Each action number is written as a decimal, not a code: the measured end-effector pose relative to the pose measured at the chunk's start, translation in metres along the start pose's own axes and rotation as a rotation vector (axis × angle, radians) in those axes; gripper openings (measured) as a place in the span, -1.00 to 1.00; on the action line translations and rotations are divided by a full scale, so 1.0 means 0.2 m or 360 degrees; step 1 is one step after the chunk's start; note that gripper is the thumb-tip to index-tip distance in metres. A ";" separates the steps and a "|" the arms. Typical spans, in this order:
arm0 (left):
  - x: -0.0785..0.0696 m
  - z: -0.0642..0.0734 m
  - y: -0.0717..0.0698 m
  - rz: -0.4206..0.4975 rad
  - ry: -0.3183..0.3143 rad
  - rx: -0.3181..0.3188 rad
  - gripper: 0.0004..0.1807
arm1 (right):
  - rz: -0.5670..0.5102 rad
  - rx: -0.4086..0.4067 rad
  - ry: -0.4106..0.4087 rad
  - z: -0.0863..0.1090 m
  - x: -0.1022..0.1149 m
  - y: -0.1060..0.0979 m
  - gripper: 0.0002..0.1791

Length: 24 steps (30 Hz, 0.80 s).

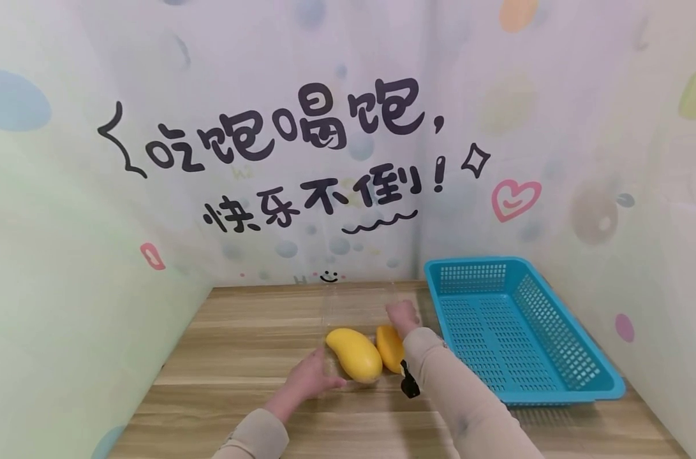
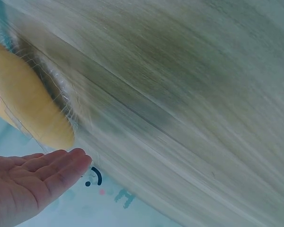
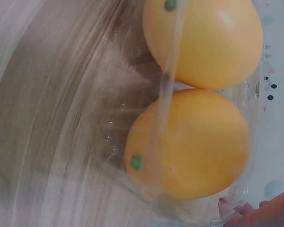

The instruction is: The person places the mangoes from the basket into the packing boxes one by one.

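Two yellow toy mangoes, a left one point(image 1: 355, 357) and a right one point(image 1: 388, 349), lie side by side in a clear plastic box point(image 3: 164, 111). Green stem dots show on both in the right wrist view. A transparent panel point(image 1: 359, 303) of the box stretches behind them. My left hand point(image 1: 312, 375) is at the box's left side, its fingers straight and flat beside the plastic in the left wrist view. At the far right corner is my right hand point(image 1: 403, 317), fingertips right at the plastic; I cannot tell whether they pinch it.
A blue perforated plastic basket point(image 1: 511, 344) stands on the right of the wooden table point(image 1: 244, 331), close to my right forearm. Printed cloth walls point(image 1: 348, 255) enclose the table's back and sides. A small black device point(image 1: 408, 381) sits at my right wrist.
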<state>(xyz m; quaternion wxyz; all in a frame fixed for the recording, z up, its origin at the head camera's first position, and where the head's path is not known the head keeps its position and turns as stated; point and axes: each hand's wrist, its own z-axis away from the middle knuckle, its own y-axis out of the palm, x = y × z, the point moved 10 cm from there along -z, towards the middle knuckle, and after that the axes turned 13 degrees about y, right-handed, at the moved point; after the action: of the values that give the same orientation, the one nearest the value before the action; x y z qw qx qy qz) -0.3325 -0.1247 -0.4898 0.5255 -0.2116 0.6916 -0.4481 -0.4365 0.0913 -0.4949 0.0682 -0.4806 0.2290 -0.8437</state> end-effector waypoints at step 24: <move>0.00 0.00 -0.01 0.0031 0.0000 -0.0001 0.04 | -0.0723 0.0205 -0.0055 -0.64 -0.21 0.16 -0.15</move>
<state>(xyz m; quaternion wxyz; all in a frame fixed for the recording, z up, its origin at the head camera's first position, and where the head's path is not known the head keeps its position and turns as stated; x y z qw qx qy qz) -0.3337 -0.1259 -0.4876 0.5296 -0.2050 0.6938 -0.4428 -0.5250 0.1183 -0.5963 -0.0890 -0.5290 0.0596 -0.8418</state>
